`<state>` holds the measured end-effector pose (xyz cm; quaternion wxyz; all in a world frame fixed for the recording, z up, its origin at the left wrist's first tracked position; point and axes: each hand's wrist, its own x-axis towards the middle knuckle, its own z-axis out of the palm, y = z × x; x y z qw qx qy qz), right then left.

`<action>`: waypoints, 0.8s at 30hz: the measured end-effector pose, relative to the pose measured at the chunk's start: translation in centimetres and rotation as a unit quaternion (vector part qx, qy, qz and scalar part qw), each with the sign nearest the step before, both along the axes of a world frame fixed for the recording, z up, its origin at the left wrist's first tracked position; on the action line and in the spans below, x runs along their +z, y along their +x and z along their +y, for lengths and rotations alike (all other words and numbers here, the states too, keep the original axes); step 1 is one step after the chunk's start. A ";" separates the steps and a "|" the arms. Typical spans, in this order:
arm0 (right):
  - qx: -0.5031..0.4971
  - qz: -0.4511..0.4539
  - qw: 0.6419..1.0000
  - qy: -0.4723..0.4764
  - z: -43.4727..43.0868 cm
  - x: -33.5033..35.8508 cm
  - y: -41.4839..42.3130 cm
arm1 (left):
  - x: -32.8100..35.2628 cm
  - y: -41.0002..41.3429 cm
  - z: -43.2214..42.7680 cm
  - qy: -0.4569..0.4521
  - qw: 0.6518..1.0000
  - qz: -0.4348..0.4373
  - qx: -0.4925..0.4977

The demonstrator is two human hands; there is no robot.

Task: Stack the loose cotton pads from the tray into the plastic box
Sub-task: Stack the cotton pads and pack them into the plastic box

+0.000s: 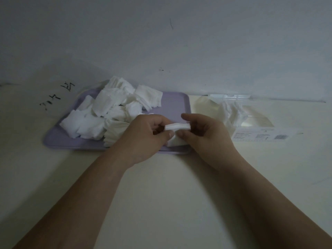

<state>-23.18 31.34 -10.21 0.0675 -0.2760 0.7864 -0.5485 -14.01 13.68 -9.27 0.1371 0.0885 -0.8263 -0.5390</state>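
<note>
Both hands meet over the near right part of a lilac tray (pixel 177 103). The left hand (pixel 143 135) and the right hand (pixel 204 135) pinch a small stack of cotton pads (pixel 177 126) between them, each gripping one end; the pads in it cannot be counted. More white material below the thumbs is largely hidden. Beyond and to the left of the left hand lies the heap of loose pads (pixel 107 112), its near edge covered by that hand. Just right of the right hand stands the clear plastic box (pixel 255 121) with pads inside; its walls are hard to trace, and its label (pixel 260 136) is too blurred to read. The forearms (pixel 89 194) are cut off at the lower edge. The desk (pixel 161 186) carries everything.
</note>
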 end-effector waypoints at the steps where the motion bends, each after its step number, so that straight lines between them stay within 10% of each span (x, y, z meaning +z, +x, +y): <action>1: 0.003 -0.021 1.000 -0.016 0.0 0.0 0.0 | 0.2 0.1 0.1 0.006 1.000 0.000 0.000; 5: -0.013 -0.049 0.996 -0.073 -0.3 0.1 0.5 | 0.9 0.5 -0.7 -0.014 0.997 0.028 0.069; 12: -0.067 0.028 0.996 -0.047 -1.3 1.5 1.8 | 3.0 3.9 -4.7 -0.341 0.916 -0.076 0.195; 24: -0.063 -0.089 0.988 -0.111 -3.7 1.4 1.3 | 2.2 2.5 -4.0 -0.434 0.887 -0.047 0.152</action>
